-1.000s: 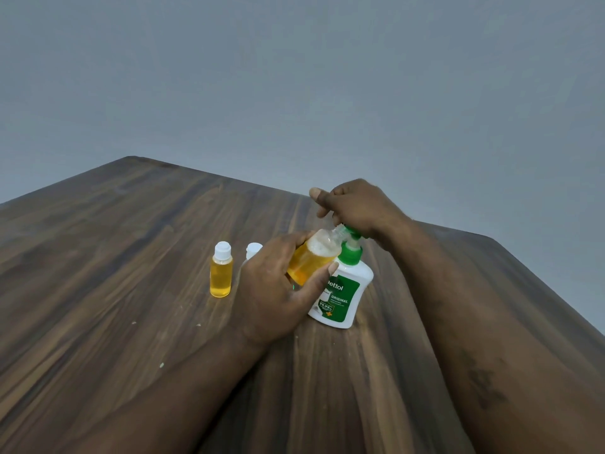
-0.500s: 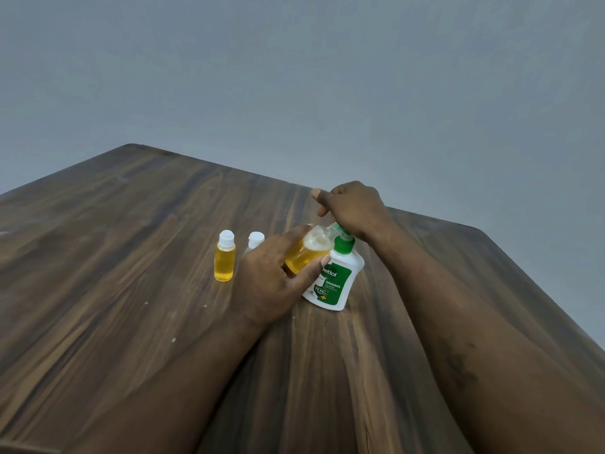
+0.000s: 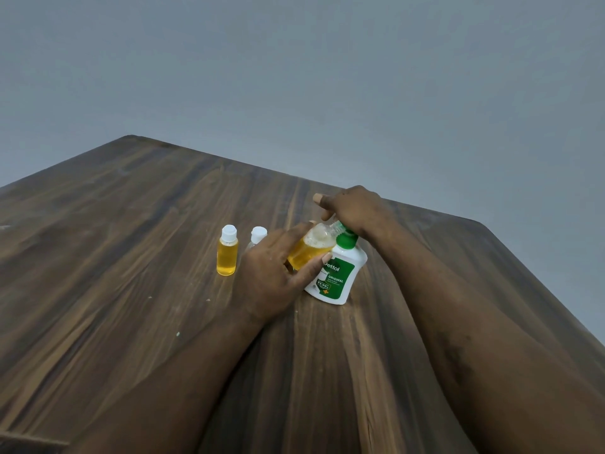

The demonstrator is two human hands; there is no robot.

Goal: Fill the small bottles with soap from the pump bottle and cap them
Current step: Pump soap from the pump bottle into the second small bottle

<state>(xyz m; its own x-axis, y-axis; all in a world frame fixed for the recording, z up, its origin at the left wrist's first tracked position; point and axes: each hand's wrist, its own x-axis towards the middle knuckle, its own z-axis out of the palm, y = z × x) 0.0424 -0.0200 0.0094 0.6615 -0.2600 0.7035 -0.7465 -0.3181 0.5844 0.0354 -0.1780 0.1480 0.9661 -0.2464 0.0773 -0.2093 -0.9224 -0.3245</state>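
My left hand (image 3: 273,273) grips a small clear bottle (image 3: 311,247), tilted, with its open mouth at the pump spout; it holds yellow soap with foam on top. My right hand (image 3: 353,209) rests on top of the green pump head of the white pump bottle (image 3: 335,276), index finger sticking out. The pump bottle stands on the wooden table (image 3: 131,273). A capped small bottle full of yellow soap (image 3: 227,250) stands to the left. Another capped small bottle (image 3: 258,235) stands behind my left hand, mostly hidden.
The table's far edge runs behind the bottles and its right edge slopes down past my right forearm. A plain grey wall lies beyond. A few small pale specks dot the wood near my left wrist.
The view has pulled back and shifted, so the hands and bottles look smaller. Both hands keep the same hold; the small bottle stays at the spout.
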